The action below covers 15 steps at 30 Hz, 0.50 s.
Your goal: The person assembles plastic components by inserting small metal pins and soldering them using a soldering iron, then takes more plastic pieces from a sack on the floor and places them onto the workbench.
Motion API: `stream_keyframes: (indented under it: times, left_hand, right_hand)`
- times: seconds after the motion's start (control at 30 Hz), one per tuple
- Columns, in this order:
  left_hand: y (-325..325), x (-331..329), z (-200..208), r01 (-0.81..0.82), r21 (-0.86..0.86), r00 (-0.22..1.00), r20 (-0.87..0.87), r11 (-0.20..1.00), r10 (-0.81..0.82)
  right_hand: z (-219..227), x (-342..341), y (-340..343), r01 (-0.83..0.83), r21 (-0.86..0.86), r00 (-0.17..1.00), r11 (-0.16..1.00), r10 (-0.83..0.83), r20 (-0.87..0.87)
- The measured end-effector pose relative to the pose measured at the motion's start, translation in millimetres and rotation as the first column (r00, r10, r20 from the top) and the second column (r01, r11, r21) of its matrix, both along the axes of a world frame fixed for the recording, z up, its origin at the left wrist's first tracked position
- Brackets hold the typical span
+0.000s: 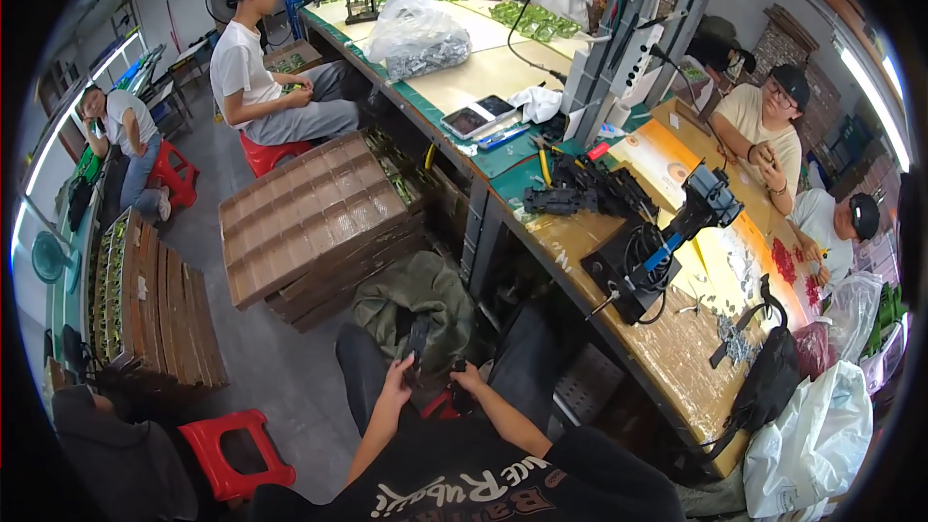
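Note:
Both hands are low in front of my lap, near an olive-green cloth bag point(416, 298) that lies slumped between my knees. My left hand point(393, 387) is closed on a dark strap-like strip point(418, 336) that runs up against the bag. A short gap away, my right hand point(470, 380) is closed round a small black piece point(459, 365), whose kind I cannot make out. Something red shows between my hands, partly hidden by my shirt.
A stack of brown compartment trays point(304, 203) stands ahead left. The workbench point(570, 242) along my right bears a black device point(643, 266), cables and yellow-handled pliers point(544, 162). A red stool point(237, 454) is behind left. Several people sit around the benches.

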<state>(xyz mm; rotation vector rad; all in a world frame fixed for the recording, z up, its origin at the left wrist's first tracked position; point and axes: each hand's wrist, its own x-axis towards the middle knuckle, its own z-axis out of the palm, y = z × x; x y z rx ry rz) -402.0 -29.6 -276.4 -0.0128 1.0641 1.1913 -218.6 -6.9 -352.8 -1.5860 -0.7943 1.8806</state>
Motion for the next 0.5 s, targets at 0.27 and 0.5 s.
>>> stream_keyframes:
  times: [0.27,0.5]
  left_hand:
    - [85.4,3.4,156.5,0.113,0.379,0.983,-0.176,0.918,-0.048]
    - [163.0,66.7,300.6,0.385,0.472,0.889,-0.42,0.793,-0.182]
  right_hand:
    - [6.9,-9.7,-6.1,-0.042,0.07,0.999,0.997,0.043,-0.013]
    - [-2.0,-11.9,-2.1,-0.041,0.148,0.998,0.988,0.047,-0.034]
